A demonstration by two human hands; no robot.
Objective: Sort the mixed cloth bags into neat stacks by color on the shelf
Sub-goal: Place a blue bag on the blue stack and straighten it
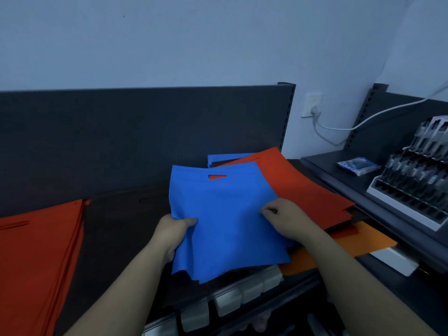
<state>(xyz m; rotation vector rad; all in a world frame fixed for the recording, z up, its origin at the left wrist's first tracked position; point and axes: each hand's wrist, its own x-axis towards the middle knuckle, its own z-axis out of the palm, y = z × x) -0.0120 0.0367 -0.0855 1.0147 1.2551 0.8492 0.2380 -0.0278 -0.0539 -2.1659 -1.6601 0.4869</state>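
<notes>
In the head view, a few blue bags [225, 214] are held just above the shelf [298, 286]. Their left edge is gripped by the left hand [174, 229], thumb on top, and the top layer is pinched by the right hand [286, 219] towards the right side. Well to the left of the blue bags, a red stack [38, 251] is seen squared off, and dark cloth [121, 226] lies flat between the two. Behind and to the right of the blue bags a mixed pile is seen: red bags [303, 185] loosely fanned, another blue bag [225, 157] at the back, orange bags [363, 241] beneath. The sorting is judged partly done. A red stack is formed, no blue stack can be seen, and the mixed pile is left to be worked through.
</notes>
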